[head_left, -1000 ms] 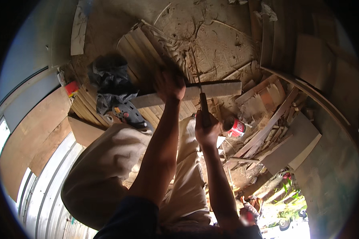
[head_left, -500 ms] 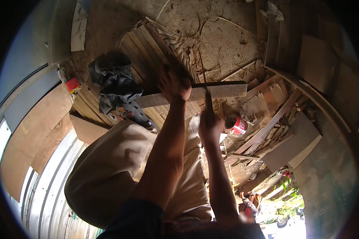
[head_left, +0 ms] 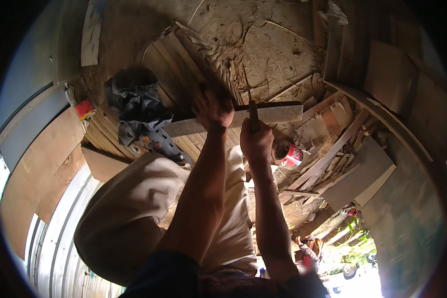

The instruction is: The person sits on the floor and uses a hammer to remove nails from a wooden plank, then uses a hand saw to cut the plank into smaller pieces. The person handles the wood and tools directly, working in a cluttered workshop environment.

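A thick wooden beam (head_left: pixel 283 112) lies crosswise in front of me on top of a layer of wooden slats (head_left: pixel 176 57). My left hand (head_left: pixel 214 111) bears down on it, fingers curled over its far side. Just to the right, my right hand (head_left: pixel 257 141) is closed around the wooden handle of a handsaw (head_left: pixel 254 116). The saw's long thin blade, seen nearly edge-on, points away from me across the beam; its teeth cannot be made out. Left of the beam's end are a crumpled black plastic bag (head_left: pixel 139 104) and a grey clog (head_left: pixel 165 144) on my foot.
A red can (head_left: pixel 289 154) stands right of my right hand. Beyond it lie scrap wood (head_left: pixel 333 171) and a thin board (head_left: pixel 360 174). Boards (head_left: pixel 382 104) lean at the right; a corrugated metal sheet (head_left: pixel 67 238) is at the left. Dirt floor (head_left: pixel 278 54) stretches ahead.
My right hand and the handsaw have shifted slightly forward and left, the handle now lying over the beam. The left hand stays on the beam. The whole view has shifted slightly.
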The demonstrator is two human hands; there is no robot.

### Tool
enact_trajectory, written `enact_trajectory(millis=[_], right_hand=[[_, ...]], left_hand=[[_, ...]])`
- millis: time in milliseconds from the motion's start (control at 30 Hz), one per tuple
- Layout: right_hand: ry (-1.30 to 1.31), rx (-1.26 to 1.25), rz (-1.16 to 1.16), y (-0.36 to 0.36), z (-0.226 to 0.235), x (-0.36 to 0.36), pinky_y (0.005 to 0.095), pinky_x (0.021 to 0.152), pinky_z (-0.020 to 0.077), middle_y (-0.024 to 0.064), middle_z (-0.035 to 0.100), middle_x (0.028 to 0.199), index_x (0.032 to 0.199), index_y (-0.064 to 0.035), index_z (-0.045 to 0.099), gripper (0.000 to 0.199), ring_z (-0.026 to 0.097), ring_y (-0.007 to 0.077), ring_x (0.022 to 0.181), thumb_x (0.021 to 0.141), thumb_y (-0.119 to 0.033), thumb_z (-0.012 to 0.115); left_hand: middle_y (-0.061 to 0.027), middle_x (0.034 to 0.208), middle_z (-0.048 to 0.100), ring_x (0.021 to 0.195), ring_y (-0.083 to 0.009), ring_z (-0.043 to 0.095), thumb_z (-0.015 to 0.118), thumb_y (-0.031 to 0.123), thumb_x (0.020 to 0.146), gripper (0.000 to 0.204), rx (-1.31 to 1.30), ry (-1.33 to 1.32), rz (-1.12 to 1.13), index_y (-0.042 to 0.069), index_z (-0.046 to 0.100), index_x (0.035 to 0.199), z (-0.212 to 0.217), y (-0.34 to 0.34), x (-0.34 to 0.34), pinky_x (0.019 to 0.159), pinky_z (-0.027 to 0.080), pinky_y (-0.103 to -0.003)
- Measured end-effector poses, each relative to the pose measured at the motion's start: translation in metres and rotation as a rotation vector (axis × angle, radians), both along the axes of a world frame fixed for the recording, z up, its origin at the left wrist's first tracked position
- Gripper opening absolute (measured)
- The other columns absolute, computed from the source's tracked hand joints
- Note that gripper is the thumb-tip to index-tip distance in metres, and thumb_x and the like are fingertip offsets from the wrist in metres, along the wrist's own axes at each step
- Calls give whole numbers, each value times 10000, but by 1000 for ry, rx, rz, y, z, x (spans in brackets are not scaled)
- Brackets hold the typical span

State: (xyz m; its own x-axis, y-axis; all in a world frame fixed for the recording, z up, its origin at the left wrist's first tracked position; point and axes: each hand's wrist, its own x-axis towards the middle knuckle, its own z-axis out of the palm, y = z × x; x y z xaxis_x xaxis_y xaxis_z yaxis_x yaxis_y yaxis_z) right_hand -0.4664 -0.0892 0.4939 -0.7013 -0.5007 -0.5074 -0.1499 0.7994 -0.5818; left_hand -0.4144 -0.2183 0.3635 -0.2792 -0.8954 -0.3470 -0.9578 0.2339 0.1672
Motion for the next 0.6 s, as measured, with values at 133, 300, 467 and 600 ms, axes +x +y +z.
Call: enact_trajectory(millis=[133, 300, 467, 600], right_hand=[[86, 73, 220, 44, 73, 25, 417, 596, 529, 158, 645, 815, 902, -70, 626, 155, 654, 311, 680, 934, -172, 514], [33, 213, 263, 56, 156, 29, 361, 493, 486, 109, 685, 829, 1454, -138, 435, 555, 611, 221, 543, 906, -155, 524], [-20, -4, -4, -28, -8, -24, 433, 480, 446, 177, 574, 598, 736, -23, 591, 223, 601, 348, 526, 897, -172, 551], [154, 121, 385, 16, 72, 7, 426, 497, 463, 188, 607, 657, 779, -15, 606, 192, 581, 334, 526, 900, -161, 583]], left_hand=[[-208, 1535, 278, 1405, -371, 306, 673, 365, 767, 777, -43, 39, -32, 72, 353, 1411, 1, 0, -1, 1097, 306, -521], [-210, 1526, 291, 1379, -374, 341, 667, 366, 768, 785, -74, 58, -32, 55, 348, 1415, 1, -3, -3, 1111, 300, -513], [-208, 1528, 289, 1347, -383, 368, 659, 383, 771, 782, -37, 40, -16, 67, 352, 1417, 2, 0, 0, 1115, 291, -512], [-205, 1538, 277, 1382, -375, 330, 642, 409, 779, 789, -58, 18, -28, 68, 345, 1425, 1, 0, -1, 1124, 274, -518]])
